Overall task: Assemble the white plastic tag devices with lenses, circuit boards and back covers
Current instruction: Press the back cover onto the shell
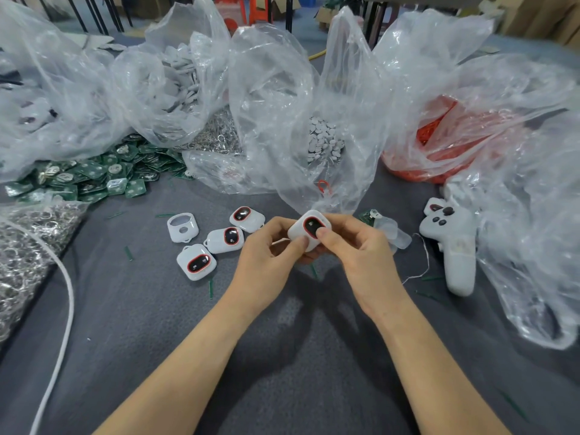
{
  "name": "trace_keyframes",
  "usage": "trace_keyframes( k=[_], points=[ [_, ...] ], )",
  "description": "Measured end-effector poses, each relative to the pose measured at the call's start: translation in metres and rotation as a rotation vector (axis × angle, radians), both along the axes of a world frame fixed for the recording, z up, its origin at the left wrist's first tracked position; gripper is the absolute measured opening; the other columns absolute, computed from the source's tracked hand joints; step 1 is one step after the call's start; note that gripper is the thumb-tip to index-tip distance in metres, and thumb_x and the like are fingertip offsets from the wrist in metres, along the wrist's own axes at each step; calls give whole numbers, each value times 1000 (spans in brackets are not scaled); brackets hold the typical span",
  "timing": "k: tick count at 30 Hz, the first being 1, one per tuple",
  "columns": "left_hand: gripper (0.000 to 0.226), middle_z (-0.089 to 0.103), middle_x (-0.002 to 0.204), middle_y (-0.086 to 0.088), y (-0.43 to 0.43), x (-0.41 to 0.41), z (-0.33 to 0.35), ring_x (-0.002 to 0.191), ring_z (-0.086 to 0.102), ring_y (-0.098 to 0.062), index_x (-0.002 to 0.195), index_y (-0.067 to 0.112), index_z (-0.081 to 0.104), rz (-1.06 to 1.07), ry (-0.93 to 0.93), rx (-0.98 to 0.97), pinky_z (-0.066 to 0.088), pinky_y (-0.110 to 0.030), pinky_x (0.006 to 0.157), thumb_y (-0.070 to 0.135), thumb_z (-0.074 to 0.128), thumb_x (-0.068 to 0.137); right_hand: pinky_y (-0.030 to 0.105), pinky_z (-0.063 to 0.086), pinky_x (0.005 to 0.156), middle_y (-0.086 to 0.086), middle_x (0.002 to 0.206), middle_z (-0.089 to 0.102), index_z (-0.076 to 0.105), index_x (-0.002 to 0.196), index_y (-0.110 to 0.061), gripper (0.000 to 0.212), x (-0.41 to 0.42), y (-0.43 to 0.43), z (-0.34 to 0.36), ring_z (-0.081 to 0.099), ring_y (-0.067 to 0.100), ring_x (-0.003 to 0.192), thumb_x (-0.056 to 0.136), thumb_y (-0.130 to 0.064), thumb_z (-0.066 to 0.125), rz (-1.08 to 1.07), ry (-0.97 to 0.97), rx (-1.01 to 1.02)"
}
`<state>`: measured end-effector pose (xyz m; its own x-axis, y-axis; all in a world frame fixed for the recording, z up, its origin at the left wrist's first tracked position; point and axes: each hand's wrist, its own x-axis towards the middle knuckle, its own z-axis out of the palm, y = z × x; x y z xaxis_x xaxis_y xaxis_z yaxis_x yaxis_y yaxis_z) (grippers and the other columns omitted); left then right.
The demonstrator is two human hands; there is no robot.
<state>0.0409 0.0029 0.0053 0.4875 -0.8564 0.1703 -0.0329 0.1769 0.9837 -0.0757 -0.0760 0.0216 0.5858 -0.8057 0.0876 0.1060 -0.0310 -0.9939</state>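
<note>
Both hands hold one white tag device [306, 230] with a red-ringed dark lens, just above the grey table. My left hand [270, 262] grips its left side, thumb on the front face. My right hand [357, 249] grips the right side, thumb pressing on the lens. Three assembled tags [196, 262] [225, 240] [246, 218] lie left of the hands. An empty white shell [182, 227] lies beside them. Green circuit boards [94, 174] are heaped at the far left. A bag of white round covers [324, 142] stands behind the hands.
Crumpled clear bags [175, 86] fill the back of the table; one holds red parts [439, 142]. A bag of metal rings [25, 246] and a white cable [67, 296] lie at left. A white controller [455, 246] and more clear plastic [533, 246] are at right.
</note>
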Motion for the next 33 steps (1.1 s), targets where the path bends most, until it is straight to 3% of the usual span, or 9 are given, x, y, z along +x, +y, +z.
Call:
trace_keyframes(
  k=[7,11,14,17,20,23,25,29,33],
  points=[
    [9,69,80,-1,1,0,-3,74,69,-13,93,1,61,-2,-55,20,55,-23,68,-6,57,90,16,51,70,1,84,73,72,87,-16,6,2,0,-3,67,9,78,84,-21,71,-48,66,-63],
    [12,69,85,-2,1,-3,-4,79,69,-15,97,6,61,-31,-115,44,57,-29,73,-4,57,91,16,48,68,0,77,70,69,80,-18,10,3,-2,-5,62,5,71,87,-11,67,-85,78,-138],
    [11,69,85,3,2,-4,-4,78,70,-13,100,6,60,-65,-118,35,55,-25,72,-1,57,92,14,46,66,-2,75,68,68,80,-16,12,2,-2,-5,59,3,69,89,-9,64,-98,66,-162],
    [9,70,82,5,3,-5,-2,75,69,-12,99,4,59,-115,-27,14,54,-22,69,-1,55,93,17,50,69,1,75,70,71,81,-11,8,-1,-5,-4,62,6,72,83,-19,69,-70,42,-69],
    [7,72,84,0,4,-6,2,78,70,-15,97,4,57,-156,175,-35,55,-23,71,2,54,91,27,53,75,5,82,73,76,81,-14,24,-3,-8,-1,65,15,80,68,-34,73,55,-118,137],
    [17,72,87,-2,5,-4,4,80,71,-19,101,5,56,-163,267,-68,56,-25,71,14,57,86,32,52,81,12,94,73,74,94,-11,27,-4,-8,0,65,22,89,74,-28,70,110,-174,131],
    [19,72,86,-2,7,-2,6,76,71,-19,102,8,52,-181,207,-55,57,-27,67,21,58,90,40,50,83,15,94,72,73,97,-10,21,-4,-7,-1,63,26,88,82,-24,69,71,-90,20],
    [28,66,69,-8,8,1,8,47,61,-25,90,13,47,-157,71,28,49,-27,43,41,49,91,25,50,70,6,80,72,72,93,-9,14,-3,-2,0,62,15,74,90,-8,59,95,19,-89],
    [26,62,69,-21,8,5,6,38,56,-28,86,8,40,-174,43,62,43,-24,35,32,47,94,19,46,62,9,78,70,71,94,0,16,-1,4,0,60,8,69,92,0,55,111,40,-115]
  ],
)
